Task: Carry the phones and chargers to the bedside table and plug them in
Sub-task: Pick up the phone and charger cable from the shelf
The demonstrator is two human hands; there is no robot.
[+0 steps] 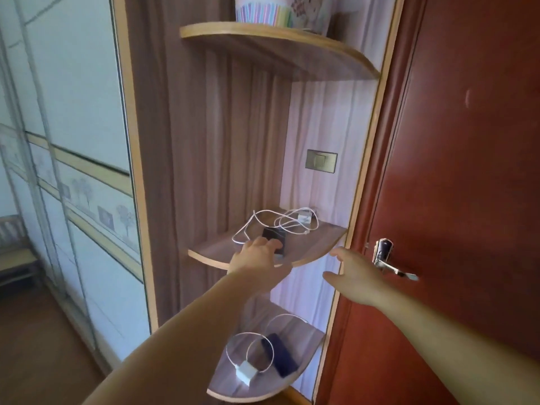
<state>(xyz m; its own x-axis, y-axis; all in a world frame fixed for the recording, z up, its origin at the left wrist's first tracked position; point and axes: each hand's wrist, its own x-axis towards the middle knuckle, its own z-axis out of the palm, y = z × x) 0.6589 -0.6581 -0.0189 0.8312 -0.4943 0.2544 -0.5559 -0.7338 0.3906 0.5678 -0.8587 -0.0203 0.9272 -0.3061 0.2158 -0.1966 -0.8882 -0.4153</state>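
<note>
A dark phone lies on the middle corner shelf, with a white cable looped behind it and a white charger plug at the back. My left hand reaches onto this shelf, fingers spread and touching the phone's near end. My right hand hovers open just right of the shelf's front edge, holding nothing. On the lower shelf lie a second dark phone, a coiled white cable and a white charger plug.
A red-brown door with a metal handle stands right of the shelves. A wall switch sits above the middle shelf. A striped container stands on the top shelf. Pale sliding wardrobe panels fill the left.
</note>
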